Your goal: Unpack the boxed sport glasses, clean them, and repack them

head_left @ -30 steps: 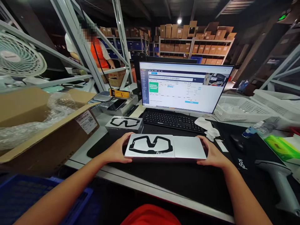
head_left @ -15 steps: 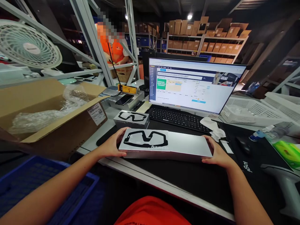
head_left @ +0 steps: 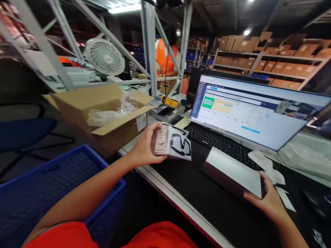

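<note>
My left hand (head_left: 144, 148) is closed around one end of a small silver-grey box piece (head_left: 179, 144), printed with a black goggle outline. It is tilted, its labelled end facing me. A second goggle-printed box (head_left: 178, 128) is mostly hidden behind it. To the right, my right hand (head_left: 270, 198) grips the far end of a plain silver box (head_left: 234, 170), fingers and thumb on opposite sides. This plain box is at the black desk mat (head_left: 186, 184), apart from the printed piece. Whether either piece is hollow cannot be seen.
An open carton (head_left: 116, 136) with bubble wrap stands left, above a blue crate (head_left: 85, 151). Behind the boxes are a keyboard (head_left: 214, 141) and a monitor (head_left: 232, 115). White tissue (head_left: 269, 167) and a mouse (head_left: 314, 205) lie right. A person in orange (head_left: 168, 58) stands beyond the frame.
The printed piece and the plain box were end to end; now a gap separates them. My left hand has raised and turned the printed piece. The view has swung left.
</note>
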Action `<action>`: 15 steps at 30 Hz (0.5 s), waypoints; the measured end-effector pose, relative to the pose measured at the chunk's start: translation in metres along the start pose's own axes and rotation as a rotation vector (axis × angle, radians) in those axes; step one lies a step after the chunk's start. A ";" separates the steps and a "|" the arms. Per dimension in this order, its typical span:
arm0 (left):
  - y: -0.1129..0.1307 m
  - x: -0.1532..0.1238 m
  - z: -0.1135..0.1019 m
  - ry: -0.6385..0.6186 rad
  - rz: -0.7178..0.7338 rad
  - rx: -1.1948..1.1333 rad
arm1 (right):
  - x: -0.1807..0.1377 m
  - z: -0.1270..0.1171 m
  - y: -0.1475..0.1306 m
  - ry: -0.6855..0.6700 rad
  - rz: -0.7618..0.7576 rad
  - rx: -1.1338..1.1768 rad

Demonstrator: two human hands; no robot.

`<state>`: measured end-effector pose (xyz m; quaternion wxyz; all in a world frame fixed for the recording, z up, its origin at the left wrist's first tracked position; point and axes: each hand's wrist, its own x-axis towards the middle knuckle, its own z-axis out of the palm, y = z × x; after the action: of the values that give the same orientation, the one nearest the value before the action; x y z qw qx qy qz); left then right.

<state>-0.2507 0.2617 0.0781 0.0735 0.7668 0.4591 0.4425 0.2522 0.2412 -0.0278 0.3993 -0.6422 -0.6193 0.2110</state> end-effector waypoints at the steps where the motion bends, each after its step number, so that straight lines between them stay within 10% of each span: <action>1: 0.008 0.008 0.001 0.012 0.028 0.020 | -0.001 0.003 0.000 0.023 0.011 -0.005; 8: 0.019 0.040 0.020 -0.107 0.031 0.096 | -0.005 0.009 -0.010 0.030 0.036 0.043; 15: 0.036 0.038 0.027 -0.026 -0.297 0.391 | -0.019 -0.012 -0.039 0.148 0.003 -0.094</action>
<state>-0.2003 0.2783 0.1044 -0.0061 0.6962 0.6426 0.3200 0.2344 0.2164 0.0054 0.4131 -0.6751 -0.5963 0.1344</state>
